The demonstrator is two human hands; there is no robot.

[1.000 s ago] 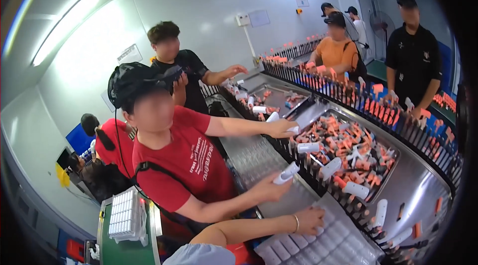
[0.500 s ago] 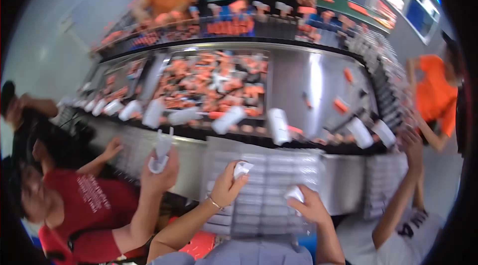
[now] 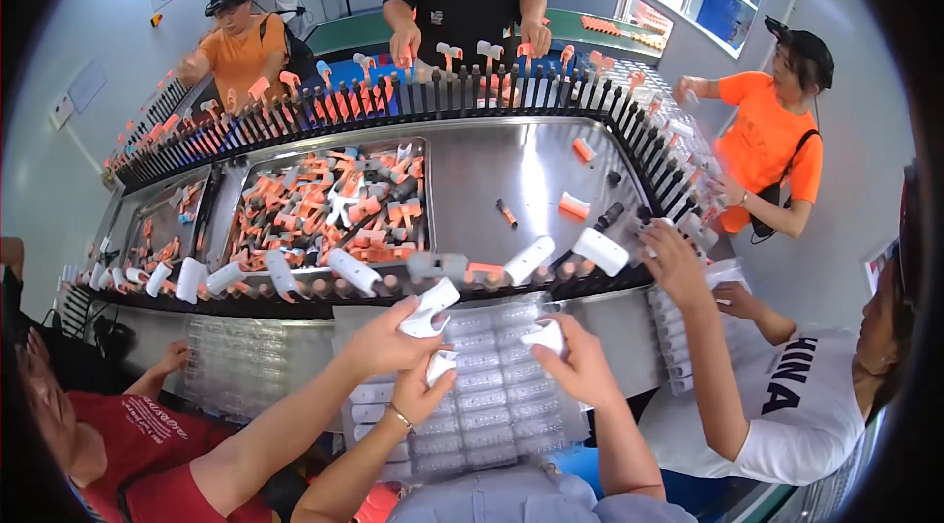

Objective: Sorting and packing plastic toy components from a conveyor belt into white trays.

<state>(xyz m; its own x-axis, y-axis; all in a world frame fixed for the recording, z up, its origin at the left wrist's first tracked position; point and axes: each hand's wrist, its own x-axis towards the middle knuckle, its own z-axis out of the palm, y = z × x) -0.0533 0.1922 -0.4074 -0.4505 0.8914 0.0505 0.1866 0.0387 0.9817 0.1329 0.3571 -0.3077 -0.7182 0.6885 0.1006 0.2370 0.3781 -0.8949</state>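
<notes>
My left hand [image 3: 417, 397], with a bracelet at its wrist, grips a small white plastic shell [image 3: 442, 366]. My right hand [image 3: 578, 366] holds another curved white plastic shell [image 3: 547, 337] between thumb and fingers. Both hands are over a clear plastic blister tray [image 3: 479, 425] with rows of compartments, white pieces lying in its left column. Close beside my left hand, a red-sleeved co-worker's hand [image 3: 382, 338] holds a larger white shell [image 3: 431, 309] above the tray's far edge. Beyond the tray, white shells [image 3: 531, 260] sit on the pegs of a conveyor.
The black-pegged conveyor [image 3: 472, 90] loops around a metal tabletop [image 3: 482, 169]. A metal tray [image 3: 429, 203] there is heaped with orange, black and white parts. Co-workers stand around it; a white-shirted one's arm [image 3: 703, 336] reaches in at right. More clear trays [image 3: 241, 351] lie at left.
The view has shifted, bringing more of the far side into sight. The red-sleeved co-worker's hand has moved right with its white shell, close to my left hand. Both my hands keep their shells.
</notes>
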